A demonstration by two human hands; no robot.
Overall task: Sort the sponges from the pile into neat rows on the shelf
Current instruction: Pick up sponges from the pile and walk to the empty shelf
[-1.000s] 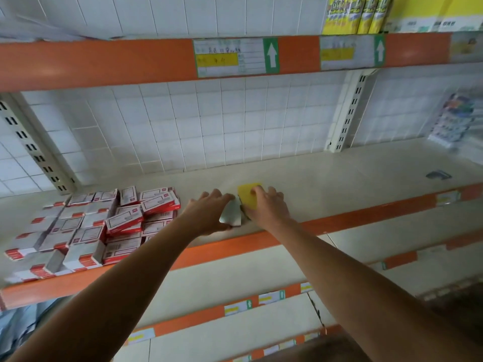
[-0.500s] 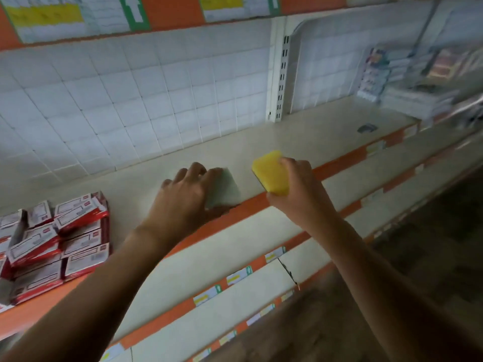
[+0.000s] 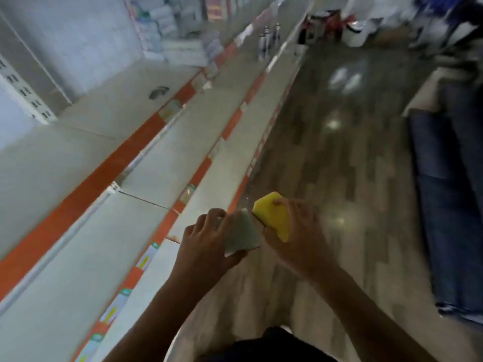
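My left hand [image 3: 202, 239] grips a pale grey-green sponge [image 3: 241, 233], thumb under it and fingers over its far edge. Close beside it my right hand [image 3: 298, 239] holds a yellow sponge [image 3: 274, 214] with a dark scouring side. Both hands hang over the wooden floor, just off the front edge of the lowest shelf. The cream shelf [image 3: 78, 158] with its orange front strip runs along the left. The view is tilted and blurred.
Lower shelves [image 3: 167, 163] with price labels step down toward the wooden floor [image 3: 339, 165]. Stacked packaged goods [image 3: 177, 48] sit far along the shelf, with bottles [image 3: 266, 40] beyond. A blue bench or mat [image 3: 449, 205] lies at the right. A small dark object [image 3: 158, 92] rests on the shelf.
Both hands pulled back from the shelf edge with their sponges and now sit over the floor, closer together. The view swung right and down; the red-and-white boxes left the frame.
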